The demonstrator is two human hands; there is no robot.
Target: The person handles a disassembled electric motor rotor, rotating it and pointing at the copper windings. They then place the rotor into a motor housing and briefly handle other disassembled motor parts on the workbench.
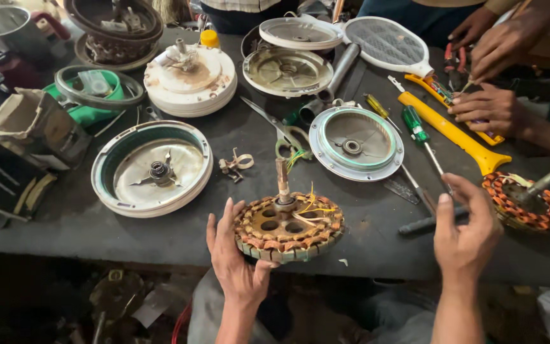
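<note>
Fan motor core, a round ring of copper-wound coils with a rusty upright shaft and loose yellow wires, sits at the near edge of the dark desk. Left hand cups its rim, fingers clamped on it. Right hand hovers well apart, fingers loosely spread, holding nothing.

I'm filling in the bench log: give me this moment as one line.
left hand: grips rim of copper-wound stator | right hand: open, empty, above table | nearest tool: dark-handled screwdriver
</note>
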